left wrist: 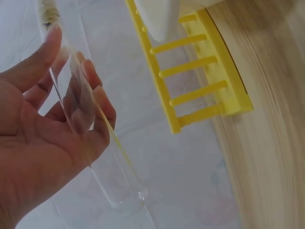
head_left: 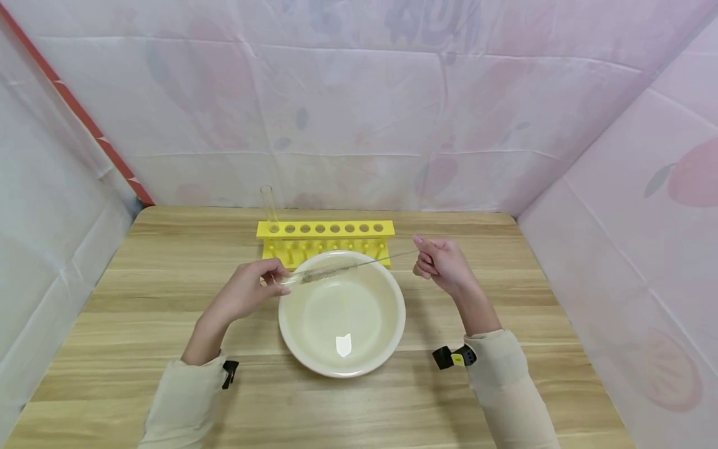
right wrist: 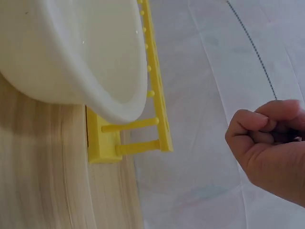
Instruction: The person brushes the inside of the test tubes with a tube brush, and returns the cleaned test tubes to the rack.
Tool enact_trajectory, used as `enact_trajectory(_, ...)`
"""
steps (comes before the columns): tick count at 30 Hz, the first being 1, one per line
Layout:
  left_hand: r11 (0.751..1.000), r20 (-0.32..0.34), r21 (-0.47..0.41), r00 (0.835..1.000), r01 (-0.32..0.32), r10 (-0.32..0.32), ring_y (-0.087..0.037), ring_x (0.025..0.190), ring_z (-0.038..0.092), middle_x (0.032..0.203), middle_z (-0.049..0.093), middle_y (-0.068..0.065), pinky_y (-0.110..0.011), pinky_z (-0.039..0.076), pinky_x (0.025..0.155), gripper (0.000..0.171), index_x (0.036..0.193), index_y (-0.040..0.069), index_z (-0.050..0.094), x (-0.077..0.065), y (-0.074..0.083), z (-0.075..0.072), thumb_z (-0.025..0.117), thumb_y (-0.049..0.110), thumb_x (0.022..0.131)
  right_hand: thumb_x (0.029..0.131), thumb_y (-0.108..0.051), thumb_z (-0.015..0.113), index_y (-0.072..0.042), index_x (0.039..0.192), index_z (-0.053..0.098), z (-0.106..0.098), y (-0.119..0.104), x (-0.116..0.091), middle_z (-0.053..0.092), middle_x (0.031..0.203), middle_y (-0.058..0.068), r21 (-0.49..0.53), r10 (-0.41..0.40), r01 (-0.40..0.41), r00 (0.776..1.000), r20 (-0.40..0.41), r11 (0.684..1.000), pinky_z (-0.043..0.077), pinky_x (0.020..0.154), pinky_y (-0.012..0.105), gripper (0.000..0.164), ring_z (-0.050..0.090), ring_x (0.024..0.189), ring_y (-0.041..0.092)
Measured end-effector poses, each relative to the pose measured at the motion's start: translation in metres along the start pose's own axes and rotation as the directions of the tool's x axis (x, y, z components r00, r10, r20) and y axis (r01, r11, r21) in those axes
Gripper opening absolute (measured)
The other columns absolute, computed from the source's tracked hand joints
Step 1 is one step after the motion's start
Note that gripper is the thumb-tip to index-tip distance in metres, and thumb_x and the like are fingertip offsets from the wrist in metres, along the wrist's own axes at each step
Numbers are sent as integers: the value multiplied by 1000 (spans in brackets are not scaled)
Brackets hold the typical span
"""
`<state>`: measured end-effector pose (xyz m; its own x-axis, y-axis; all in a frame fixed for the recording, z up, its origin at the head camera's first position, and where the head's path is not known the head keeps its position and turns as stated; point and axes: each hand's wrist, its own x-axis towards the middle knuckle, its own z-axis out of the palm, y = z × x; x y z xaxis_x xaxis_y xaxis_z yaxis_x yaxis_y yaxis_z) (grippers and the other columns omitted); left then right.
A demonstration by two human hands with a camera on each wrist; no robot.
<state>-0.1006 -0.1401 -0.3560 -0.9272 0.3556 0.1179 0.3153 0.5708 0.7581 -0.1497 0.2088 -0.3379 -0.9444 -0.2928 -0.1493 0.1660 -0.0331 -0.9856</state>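
Observation:
Over the far rim of a cream basin [head_left: 343, 368], my left hand [head_left: 252, 288] holds a clear glass test tube [left wrist: 109, 176] between thumb and fingers, its rounded end toward the wrist camera. Inside the tube's other end sit the bristles of a test tube brush [head_left: 328, 272]. The brush's thin twisted wire [right wrist: 255, 47] runs from the tube across to my right hand [head_left: 445, 265], whose curled fingers pinch its end. The tube lies nearly level, tilted a little up to the right.
Behind the basin stands a yellow test tube rack [head_left: 325, 229], partly hidden by the basin's rim. Another test tube [head_left: 268, 206] stands upright in its leftmost hole. The wooden table [head_left: 482, 399] meets printed cloth walls [head_left: 348, 112] at the back and sides.

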Motion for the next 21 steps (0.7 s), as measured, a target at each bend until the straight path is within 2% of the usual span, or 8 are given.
enact_trajectory(3,1000,-25,31,1000,-5,5,-16,72,51,77,58,-2,-30,43,62,14,86,3,63,-1,0,0,73,3,75,98,-11,40,-10,49,27,-3,1,0,26,41,-3,79,59,-60,998,13,995,34,50,24,51,31,37,10)
enact_trajectory(5,999,-32,35,999,-10,11,-17,72,51,77,58,-2,-30,43,61,14,86,4,63,-1,0,0,73,3,75,98,-10,39,-10,48,27,-5,2,0,25,41,-4,102,67,-69,998,20,992,33,50,23,51,31,37,10)
enact_trajectory(8,1000,-17,16,1000,-14,14,-16,71,52,76,58,-1,-29,43,60,13,86,4,63,-2,-1,0,72,3,76,98,-10,39,-9,49,28,-6,4,0,27,42,-3,97,34,-35,999,20,995,34,51,23,51,32,39,11)
enact_trajectory(12,1000,21,-23,1000,-5,6,-16,71,52,76,58,0,-28,43,60,12,85,5,62,-4,-4,-2,71,3,78,99,-14,41,-6,51,32,-8,5,0,31,45,-1,28,-32,31,999,9,999,36,52,23,49,34,44,14)
enact_trajectory(15,1000,31,-25,1000,-5,6,-16,72,52,78,59,0,-28,43,61,11,85,5,61,-4,-5,-3,70,3,78,99,-14,40,-6,52,31,-9,6,-1,29,46,-1,14,-43,43,999,5,999,34,51,23,49,32,44,13)
enact_trajectory(21,999,-8,44,1000,-10,10,-16,73,52,78,57,0,-30,44,63,14,85,3,61,-5,-6,-2,72,2,76,99,-9,37,-9,50,25,-12,5,-1,25,42,-3,103,46,-46,999,5,994,32,50,23,51,30,36,8)
